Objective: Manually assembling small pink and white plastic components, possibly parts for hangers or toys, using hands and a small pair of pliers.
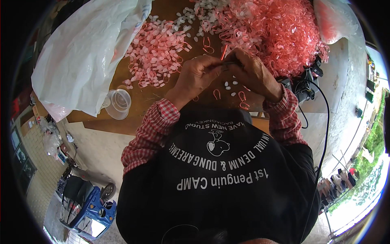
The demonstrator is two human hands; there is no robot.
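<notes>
My left hand [198, 77] and my right hand [255, 76] meet over the brown table, fingertips pinched together. Between them a narrow glossy pink plastic strip [224, 52] sticks up; the rest of it is hidden by the fingers. Just below the right hand lie several small white oval pieces [227, 83] and a few loose pink U-shaped loops [242, 96]. Left of the left hand spreads a heap of pink loops with pale oval pieces [156, 53]. Beyond the right hand rises a large pile of translucent pink loops [276, 32].
A white plastic bag [89, 49] covers the table's left side, with a clear round tub [119, 104] near its lower edge. More white ovals [185, 18] lie at the back. A pink-filled clear bag [339, 24] and black cables [310, 85] are at the right.
</notes>
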